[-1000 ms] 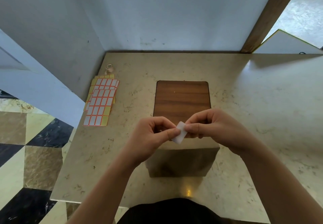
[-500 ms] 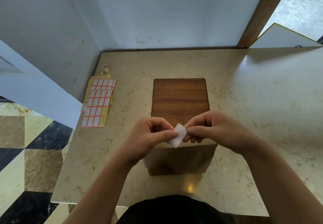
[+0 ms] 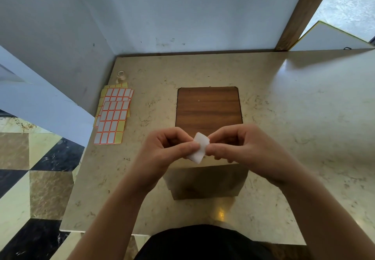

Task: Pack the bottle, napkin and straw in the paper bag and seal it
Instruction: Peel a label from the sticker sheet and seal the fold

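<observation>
Basically both hands, left (image 3: 164,154) and right (image 3: 243,148), pinch a small white sticker (image 3: 198,147) over the closed paper bag (image 3: 207,180) on the counter (image 3: 284,117); probably a label, light, floppy, tacky, so grip edges only.

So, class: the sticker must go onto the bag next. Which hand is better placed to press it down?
Probably the left hand: its thumb lies across the sticker, directly above the bag.

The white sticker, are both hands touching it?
Touching. The head view shows the left hand pinching the white sticker from one side and the right hand pinching its other edge, above the paper bag.
</observation>
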